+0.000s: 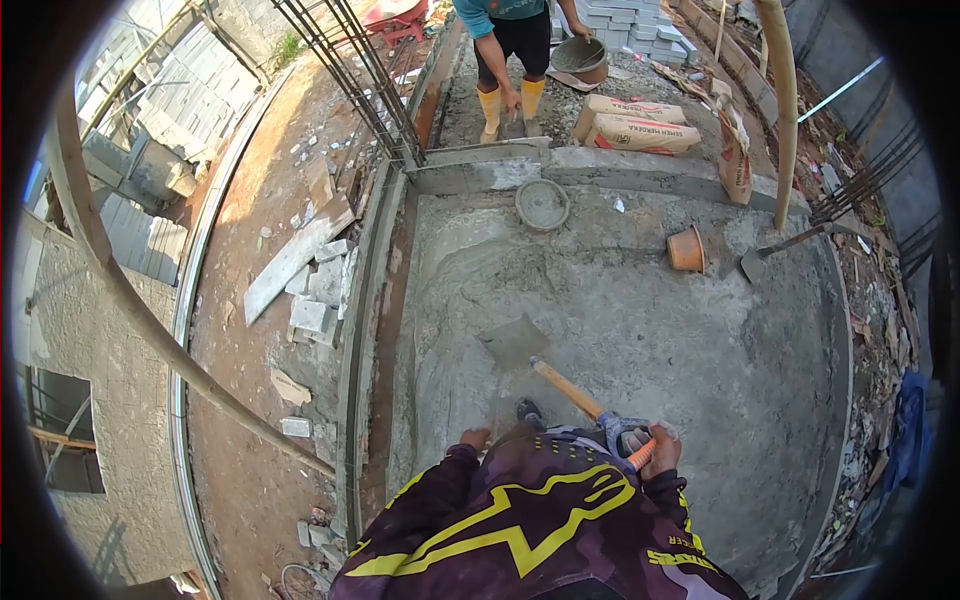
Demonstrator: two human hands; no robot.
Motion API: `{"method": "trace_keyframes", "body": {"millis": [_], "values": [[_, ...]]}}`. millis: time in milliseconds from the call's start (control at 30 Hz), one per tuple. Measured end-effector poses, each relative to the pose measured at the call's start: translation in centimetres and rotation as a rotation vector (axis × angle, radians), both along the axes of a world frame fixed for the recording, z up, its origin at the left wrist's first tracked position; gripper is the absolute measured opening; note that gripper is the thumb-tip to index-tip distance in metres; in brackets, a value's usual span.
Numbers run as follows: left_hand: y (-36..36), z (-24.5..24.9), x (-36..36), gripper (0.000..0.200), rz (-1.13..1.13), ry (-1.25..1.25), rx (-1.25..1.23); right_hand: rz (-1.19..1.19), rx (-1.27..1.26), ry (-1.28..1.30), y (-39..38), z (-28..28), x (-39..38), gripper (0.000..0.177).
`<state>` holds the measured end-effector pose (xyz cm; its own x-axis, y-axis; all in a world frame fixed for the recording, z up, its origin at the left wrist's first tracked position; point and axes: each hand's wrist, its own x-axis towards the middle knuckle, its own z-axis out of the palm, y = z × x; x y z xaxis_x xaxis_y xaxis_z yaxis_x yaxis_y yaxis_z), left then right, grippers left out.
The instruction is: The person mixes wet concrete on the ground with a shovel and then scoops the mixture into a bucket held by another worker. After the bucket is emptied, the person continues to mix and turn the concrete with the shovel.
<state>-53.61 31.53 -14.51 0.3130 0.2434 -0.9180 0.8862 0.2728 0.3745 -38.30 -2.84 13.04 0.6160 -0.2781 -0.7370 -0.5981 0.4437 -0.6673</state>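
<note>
My right hand (661, 451) is closed round the handle end of a shovel (568, 388). The shovel's grey blade (516, 342) lies on the wet cement floor (620, 330), ahead of my body. My left hand (476, 438) hangs low at my left side, away from the shovel; its fingers are small in view, and I cannot make out whether they are open or closed. A dark shoe tip (528, 409) shows between my hands.
Beyond the low wall (640, 165) a person in yellow boots (489, 108) bends with a bucket (580, 62). An orange bucket (686, 249), a round basin (542, 205) and a hoe (753, 265) stand ahead. Cement bags (645, 134) lie behind; a bamboo pole (160, 335) crosses the left.
</note>
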Motion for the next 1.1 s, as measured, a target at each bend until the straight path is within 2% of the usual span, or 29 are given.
{"method": "trace_keyframes", "body": {"millis": [67,167,233,267,367,433,467,600,700,767,900,1000,1100], "values": [[0.9,-1.2,-2.4,0.040,-0.334,-0.106,0.109,0.017,-0.013,-0.026,0.4,0.1,0.7,0.016],[0.5,2.3,-1.4,0.040,-0.388,-0.010,0.101,0.009,-0.014,-0.028,-0.2,-1.3,0.5,0.016],[-0.3,6.0,0.5,0.039,-0.176,0.167,0.020,0.010,-0.023,-0.013,-0.8,-2.4,0.6,0.016],[-0.6,5.4,1.0,0.039,-0.103,0.150,0.005,0.015,-0.041,0.001,-0.3,-1.1,0.8,0.016],[-0.6,1.2,3.0,0.040,0.076,0.073,-0.021,0.045,-0.017,0.040,-1.8,-3.0,1.0,0.016],[-1.1,-2.2,4.2,0.042,0.139,-0.005,-0.016,-0.027,0.036,0.038,-2.3,-3.4,1.3,0.028],[-1.6,-0.9,5.0,0.042,0.123,-0.070,0.045,-0.024,0.036,0.082,-1.7,-2.0,1.5,0.024],[-3.2,0.5,6.3,0.040,-0.010,-0.156,0.137,0.035,0.052,0.124,-2.9,-2.5,2.3,0.020],[-3.3,1.9,5.9,0.045,0.002,-0.061,-0.061,0.045,0.061,0.150,-3.5,-3.2,2.6,0.018],[-3.3,1.3,4.7,0.045,-0.137,-0.029,0.023,0.076,0.086,0.140,-3.8,-3.4,2.7,0.018],[-3.1,-4.7,0.5,0.043,-0.315,-0.080,0.150,0.074,0.086,0.125,-3.1,-2.8,3.1,0.017],[-2.5,-5.3,-0.4,0.042,-0.193,0.108,0.026,0.093,0.104,0.130,-3.5,-2.9,3.0,0.015],[-3.2,-4.8,-1.2,0.037,-0.135,0.015,0.175,0.085,0.060,0.157,-3.4,-2.8,3.2,0.015]]}}
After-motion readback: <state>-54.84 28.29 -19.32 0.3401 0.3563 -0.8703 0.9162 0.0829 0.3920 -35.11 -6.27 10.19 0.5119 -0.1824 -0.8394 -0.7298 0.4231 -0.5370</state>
